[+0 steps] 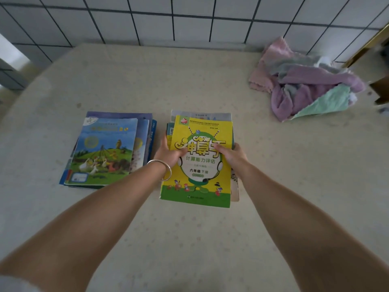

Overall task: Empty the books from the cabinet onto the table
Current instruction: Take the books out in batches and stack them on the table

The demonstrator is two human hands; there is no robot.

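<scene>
Table (210, 239), pale speckled top, ran back to a tiled wall (189, 17); wide bare stretch along the near edge and at the left side. Heap of towels (305, 87), pink, purple & mint, sat near the far right corner, well apart from the books. Left book stack (105, 150), blue meadow cover on top, lay mid-table. Just beside it, w/ a narrow gap, lay the right book stack, topped by a yellow workbook (200, 165). Left hand (170, 153) gripped that stack's left edge, thumb on the cover; right hand (231, 153) gripped its right edge likewise. Silver bangle (162, 168) on the left wrist.
</scene>
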